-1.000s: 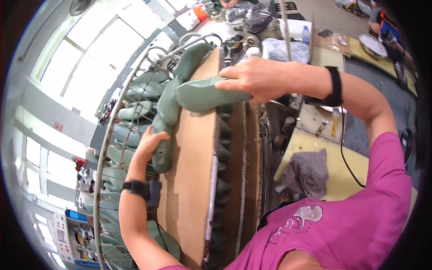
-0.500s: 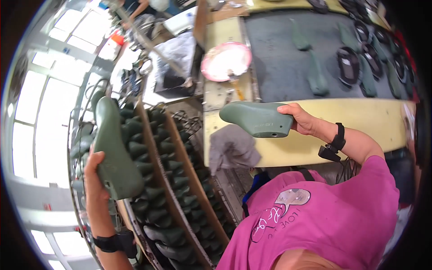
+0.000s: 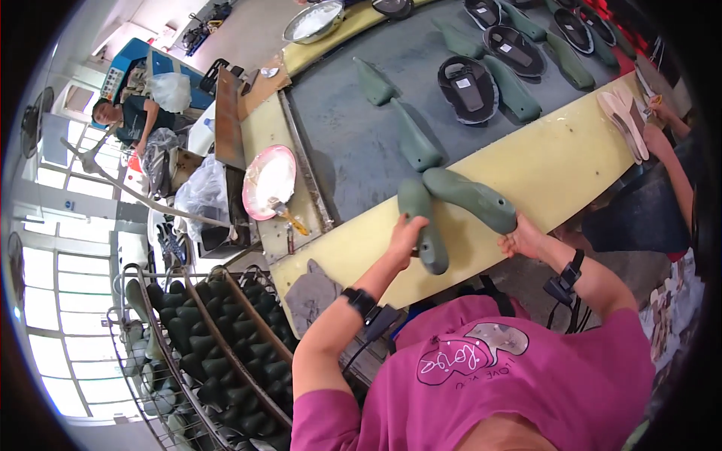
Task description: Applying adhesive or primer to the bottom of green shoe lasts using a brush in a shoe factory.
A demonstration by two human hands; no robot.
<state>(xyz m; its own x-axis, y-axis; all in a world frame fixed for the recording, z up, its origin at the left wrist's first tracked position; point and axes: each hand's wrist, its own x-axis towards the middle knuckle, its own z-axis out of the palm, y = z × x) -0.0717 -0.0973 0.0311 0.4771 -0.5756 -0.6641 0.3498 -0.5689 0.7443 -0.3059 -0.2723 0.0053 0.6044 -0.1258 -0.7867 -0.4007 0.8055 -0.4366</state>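
Note:
Two green shoe lasts are in my hands above the yellow table edge (image 3: 571, 169). My left hand (image 3: 407, 237) is closed round one shoe last (image 3: 414, 197), which points away from me. With its fingers at the heel end, my right hand (image 3: 524, 238) grips the other shoe last (image 3: 470, 197), tilted toward the upper left. The toes of the two lasts come close together; whether they touch I cannot tell. Just beyond lies another green last (image 3: 416, 139) on the grey belt (image 3: 331, 124), with one more last (image 3: 374, 84) behind it.
Dark shoe uppers (image 3: 468, 90) and more lasts lie on the belt. At left are a pink-rimmed bowl (image 3: 250, 177) of white paste with a brush (image 3: 289, 217), a grey cloth (image 3: 312, 295) and a rack of lasts (image 3: 218, 338). A co-worker's hands (image 3: 659, 128) are at right, near pale insole-shaped pieces (image 3: 621, 120).
My left hand has brought its last from the rack side to the table edge, beside the right one. The view has turned toward the belt, and a co-worker's hands now show at right.

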